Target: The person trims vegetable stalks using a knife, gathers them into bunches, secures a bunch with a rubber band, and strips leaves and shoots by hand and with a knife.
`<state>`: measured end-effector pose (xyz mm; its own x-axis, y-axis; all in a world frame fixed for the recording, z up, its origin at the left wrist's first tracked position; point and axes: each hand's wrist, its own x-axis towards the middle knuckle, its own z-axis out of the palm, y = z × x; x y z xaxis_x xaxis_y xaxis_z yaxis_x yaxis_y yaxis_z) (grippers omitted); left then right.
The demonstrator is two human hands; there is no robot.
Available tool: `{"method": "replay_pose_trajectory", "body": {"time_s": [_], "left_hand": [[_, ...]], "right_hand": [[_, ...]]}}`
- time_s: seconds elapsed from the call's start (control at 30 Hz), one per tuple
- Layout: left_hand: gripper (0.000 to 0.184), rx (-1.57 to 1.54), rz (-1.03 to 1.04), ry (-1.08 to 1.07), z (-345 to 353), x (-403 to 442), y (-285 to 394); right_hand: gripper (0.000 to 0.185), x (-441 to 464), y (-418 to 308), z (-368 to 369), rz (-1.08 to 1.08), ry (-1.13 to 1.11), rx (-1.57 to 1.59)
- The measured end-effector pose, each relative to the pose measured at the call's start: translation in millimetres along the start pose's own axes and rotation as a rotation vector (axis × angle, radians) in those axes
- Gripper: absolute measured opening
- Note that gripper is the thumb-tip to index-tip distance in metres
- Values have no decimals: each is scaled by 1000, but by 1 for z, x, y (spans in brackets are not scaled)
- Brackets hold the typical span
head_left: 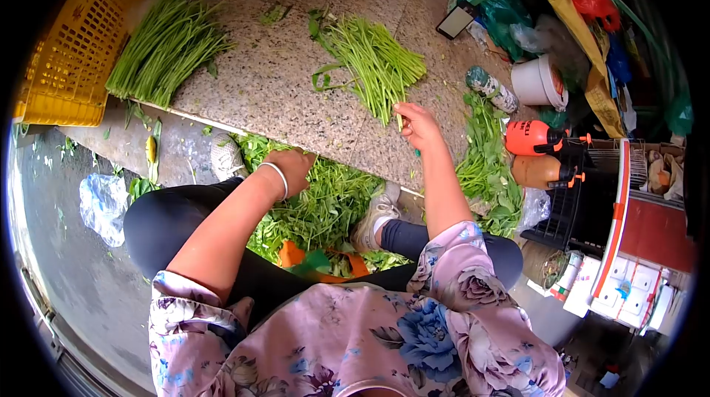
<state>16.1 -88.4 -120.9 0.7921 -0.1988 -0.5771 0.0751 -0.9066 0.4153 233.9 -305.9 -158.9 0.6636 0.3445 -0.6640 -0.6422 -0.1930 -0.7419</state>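
My right hand is pinched at the near end of a bunch of green leafy-vegetable stems lying on the speckled stone slab. A short pale green stem shows between its thumb and finger. My left hand, below a white bracelet, is curled at the slab's near edge, above a heap of loose green leaves between my legs. Its fingertips are hidden, so I cannot see what they hold. Further left on the slab lies a second, thicker bunch of stems.
A yellow plastic crate stands at the left. More greens lie along the right side, beside a red spray bottle, a brown spray bottle and a white bucket. A clear plastic bag lies on the floor.
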Motion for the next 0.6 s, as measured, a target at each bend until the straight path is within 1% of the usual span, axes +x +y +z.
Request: {"method": "replay_pose_trajectory", "body": {"time_s": [0.03, 0.1, 0.17, 0.2, 0.27, 0.3, 0.33, 0.4, 0.43, 0.47, 0.53, 0.6], "left_hand": [[50, 19, -19, 13, -2, 1, 1], [49, 45, -32, 29, -3, 2, 2], [42, -26, -62, 126, -1, 9, 0], [42, -20, -50, 137, -4, 11, 1], [36, -226, -46, 314, -6, 12, 3], [30, -307, -37, 399, -1, 19, 1], [30, -307, -35, 394, -4, 21, 2], [27, -564, -57, 432, -11, 23, 4], [22, -583, -49, 491, -10, 25, 5], [22, -582, -65, 487, -8, 28, 4], [20, -829, -48, 487, -8, 29, 5], [19, -881, -58, 450, -7, 30, 4]], "right_hand": [[17, -12, -4, 4, 10, -39, 86], [16, -18, 8, 9, 38, -65, 106], [14, -26, 20, 14, 82, -107, 177], [13, -32, 26, 17, 100, -128, 226], [13, -44, 39, 26, 53, -199, 405], [13, -43, 51, 28, 76, -192, 485], [13, -44, 58, 32, 107, -209, 467], [13, -52, 67, 39, 85, -101, 438], [13, -58, 65, 41, 39, -166, 531], [13, -63, 62, 40, -3, -233, 625], [14, -65, 62, 44, 4, -236, 638], [14, -66, 61, 50, 24, -111, 466]]}}
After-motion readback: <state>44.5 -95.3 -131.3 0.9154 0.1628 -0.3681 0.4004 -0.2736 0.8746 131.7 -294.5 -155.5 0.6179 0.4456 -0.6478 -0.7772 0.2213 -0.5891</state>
